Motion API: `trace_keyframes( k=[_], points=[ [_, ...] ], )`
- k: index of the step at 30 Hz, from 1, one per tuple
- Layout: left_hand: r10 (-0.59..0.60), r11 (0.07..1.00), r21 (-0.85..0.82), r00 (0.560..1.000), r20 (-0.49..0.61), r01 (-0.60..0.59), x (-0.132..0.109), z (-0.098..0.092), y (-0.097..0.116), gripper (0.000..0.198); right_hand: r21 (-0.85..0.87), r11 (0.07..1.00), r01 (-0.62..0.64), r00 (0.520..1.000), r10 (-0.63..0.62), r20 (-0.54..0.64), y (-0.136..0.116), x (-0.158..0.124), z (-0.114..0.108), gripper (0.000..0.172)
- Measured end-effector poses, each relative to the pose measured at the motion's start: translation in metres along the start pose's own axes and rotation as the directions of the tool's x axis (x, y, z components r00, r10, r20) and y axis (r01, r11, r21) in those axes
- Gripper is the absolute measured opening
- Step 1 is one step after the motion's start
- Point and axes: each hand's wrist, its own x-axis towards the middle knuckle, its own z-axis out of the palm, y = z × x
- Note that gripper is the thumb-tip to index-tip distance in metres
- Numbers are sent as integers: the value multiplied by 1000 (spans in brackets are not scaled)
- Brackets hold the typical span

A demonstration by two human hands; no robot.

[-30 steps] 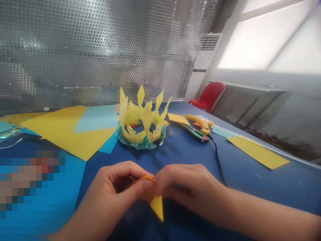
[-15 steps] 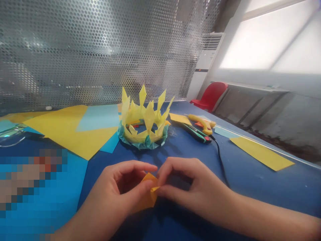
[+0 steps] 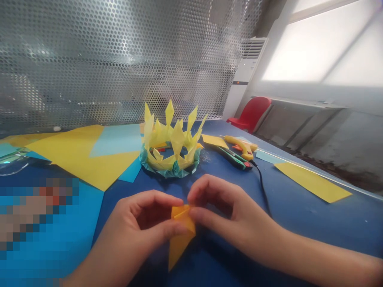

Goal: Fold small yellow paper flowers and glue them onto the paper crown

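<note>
A small piece of folded orange-yellow paper point(image 3: 181, 243) is held above the blue table, its lower end tapering to a point. My left hand point(image 3: 146, 227) pinches its left side between thumb and fingers. At the upper right edge, my right hand point(image 3: 224, 203) grips the same paper, thumb in front and fingers curled behind. A fold shows along the paper's top. Just beyond my hands stands a yellow paper crown point(image 3: 178, 149) with tall pointed tips and a pleated teal band point(image 3: 176, 169) around its base.
Large yellow paper point(image 3: 80, 159) and blue sheets point(image 3: 74, 227) overlap at left, beside a pixelated patch. A yellow glue gun point(image 3: 245, 149) with a black cord and a green-handled cutter point(image 3: 235, 159) lie right of the crown. Farther right is a yellow strip point(image 3: 311, 181); a red chair point(image 3: 254, 113) stands behind.
The paper has turned in my fingers, so its pointed end now hangs down and the fold sits on top. My right hand has risen slightly; the crown stays put.
</note>
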Motion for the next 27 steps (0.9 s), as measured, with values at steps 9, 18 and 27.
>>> trace_keyframes(
  k=[9, 18, 27],
  points=[
    [38, 999, 1, 998, -52, -38, 2, -2, -2, 15, 169, 972, -160, 983, 143, 112, 6, 0, 4, 28],
    [72, 997, -24, 987, -143, -76, 1, 2, -4, 14, 46, 996, -78, 997, 78, -4, 2, -1, 4, 25],
    [104, 995, 9, 983, -153, -104, 0, 5, -1, 12, -82, 996, -33, 999, 30, -29, 0, -1, 1, 12]
  ],
)
